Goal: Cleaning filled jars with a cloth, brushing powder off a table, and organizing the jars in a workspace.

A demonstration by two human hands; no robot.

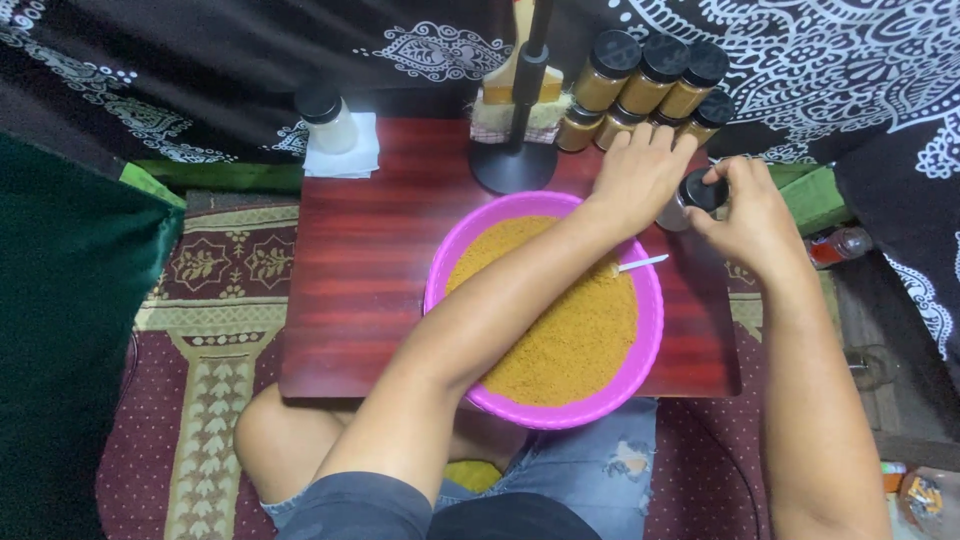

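Observation:
A pink plastic bowl (650, 340) full of orange-brown powder sits on a small dark red table (360, 260). A white spoon handle (640, 264) sticks out of the powder. My left hand (642, 172) reaches across the bowl and holds the side of a small jar (678, 212) at the table's right. My right hand (745, 215) grips that jar's black lid (703, 190) from the right. Several filled jars with black lids (655, 85) stand in a cluster just behind my left hand.
A black stand base and pole (513, 165) rise at the table's back middle. A white-bodied jar with a black lid (328, 120) stands on a white napkin at the back left. Patterned dark cloth hangs behind. A green cushion (70, 330) lies left, rug below.

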